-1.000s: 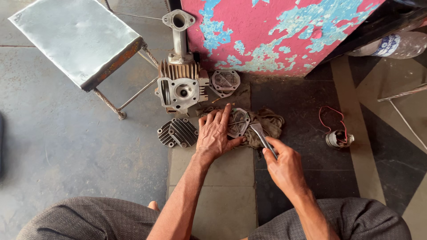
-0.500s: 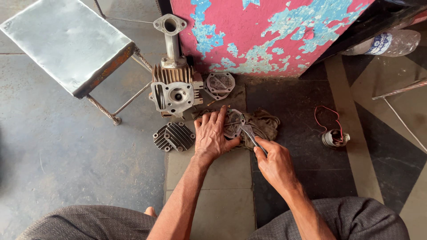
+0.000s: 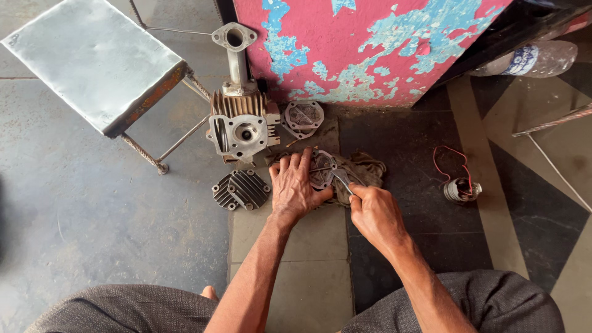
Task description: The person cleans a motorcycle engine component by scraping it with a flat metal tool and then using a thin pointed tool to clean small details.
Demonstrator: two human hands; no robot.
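My left hand (image 3: pixel 295 184) presses flat on a round metal engine cover (image 3: pixel 322 166) that lies on a dirty rag (image 3: pixel 364 174) on the floor. My right hand (image 3: pixel 374 209) grips a thin metal tool (image 3: pixel 341 180) whose tip points at the cover's edge. Just beyond them stands a finned engine cylinder head (image 3: pixel 242 123) with a pipe rising from it. A second round cover (image 3: pixel 303 117) leans beside it. A finned cover plate (image 3: pixel 242 190) lies left of my left hand.
A metal stool (image 3: pixel 98 61) stands at the upper left. A pink and blue peeling wall panel (image 3: pixel 370 43) is behind the parts. A small coil with a red wire (image 3: pixel 459 188) lies at the right. A plastic bottle (image 3: pixel 536 58) lies at the upper right.
My right hand has shifted slightly left with the tool, closer to the cover. The camera view moved a little; my left hand stays on the cover.
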